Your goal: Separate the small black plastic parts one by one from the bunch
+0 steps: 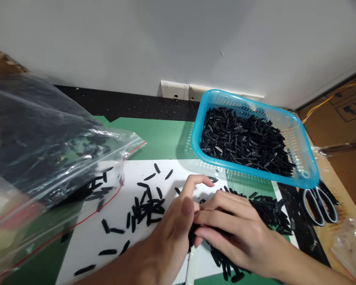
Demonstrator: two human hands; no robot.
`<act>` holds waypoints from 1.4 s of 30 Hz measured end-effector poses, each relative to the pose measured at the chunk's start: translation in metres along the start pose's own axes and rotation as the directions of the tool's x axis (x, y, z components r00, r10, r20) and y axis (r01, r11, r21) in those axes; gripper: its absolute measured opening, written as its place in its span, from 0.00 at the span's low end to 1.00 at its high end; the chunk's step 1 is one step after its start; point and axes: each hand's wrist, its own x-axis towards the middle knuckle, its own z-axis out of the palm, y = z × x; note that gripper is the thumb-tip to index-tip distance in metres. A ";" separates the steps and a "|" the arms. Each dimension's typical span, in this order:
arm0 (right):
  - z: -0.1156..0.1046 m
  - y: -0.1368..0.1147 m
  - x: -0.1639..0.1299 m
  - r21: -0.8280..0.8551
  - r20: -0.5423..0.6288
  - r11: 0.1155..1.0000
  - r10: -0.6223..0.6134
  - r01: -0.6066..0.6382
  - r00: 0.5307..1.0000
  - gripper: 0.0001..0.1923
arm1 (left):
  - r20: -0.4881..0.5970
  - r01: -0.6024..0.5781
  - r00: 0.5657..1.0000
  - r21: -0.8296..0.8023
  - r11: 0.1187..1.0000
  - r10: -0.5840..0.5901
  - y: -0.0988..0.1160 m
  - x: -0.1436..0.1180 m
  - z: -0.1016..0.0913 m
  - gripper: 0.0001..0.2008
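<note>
Both hands meet low in the middle of the view, fingertips together over a small bunch of black plastic pieces (192, 233) on the white sheet (89, 237). The left hand (173, 227) curls with its index finger raised and thumb pressed toward the right hand (228, 229), whose fingers lie flat and closed over the bunch, pinching it between the two hands. More of the same black pieces lie scattered on the sheet to the left (145, 208) and heaped just to the right of the hands (267, 209). Beyond them, a blue basket (310, 174) full of such pieces stands on the green mat (160, 136) of the bench. Scissors (320, 204) lie beside the basket's near corner. A clear zip bag (47, 150) holding more pieces fills the left side.
</note>
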 end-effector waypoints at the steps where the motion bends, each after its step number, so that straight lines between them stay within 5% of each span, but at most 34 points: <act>1: 0.001 -0.001 0.000 0.055 0.010 0.998 0.042 -0.042 0.999 0.06 | -0.010 -0.009 1.000 0.029 1.000 0.009 0.000 -0.001 0.001 0.46; 6: 0.003 -0.005 -0.001 0.219 0.005 0.962 0.168 -0.165 0.986 0.09 | -0.038 -0.043 0.998 0.061 0.997 0.046 -0.001 -0.003 0.003 0.43; 11: 0.003 -0.004 -0.001 0.283 -0.139 0.945 0.206 -0.160 0.969 0.05 | -0.041 -0.057 0.997 0.072 0.996 0.060 -0.002 0.003 -0.001 0.25; 19: -0.003 0.009 -0.001 0.336 -0.433 0.928 0.303 -0.159 0.849 0.04 | 0.085 -0.096 0.993 0.121 0.988 0.086 0.001 0.010 -0.007 0.23; 42: -0.002 0.016 -0.003 0.336 -0.375 0.923 0.315 -0.189 0.872 0.06 | 0.047 -0.067 0.997 0.062 0.996 0.065 0.002 0.009 -0.004 0.23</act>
